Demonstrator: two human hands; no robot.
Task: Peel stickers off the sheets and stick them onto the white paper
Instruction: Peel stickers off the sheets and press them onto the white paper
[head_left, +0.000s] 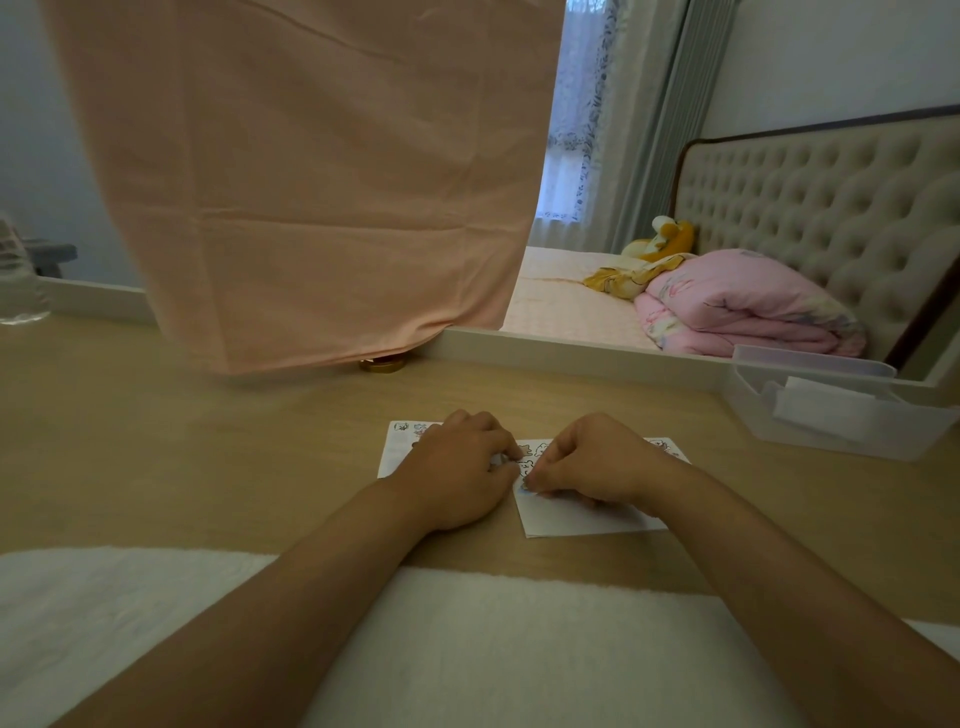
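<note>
White paper (587, 519) lies mid-desk, the sticker sheet (397, 441) just beyond it, partly under both hands. My right hand (597, 460) pinches a small sticker (523, 486) at the paper's far left corner. Left hand (457, 470) is curled beside it; its grip, I cannot tell. Clear plastic bin (831, 415) far right.

dim bedroom: tufted headboard (810, 208), curtained window (576, 130), wooden desk (208, 441), peach cloth (311, 182).
</note>
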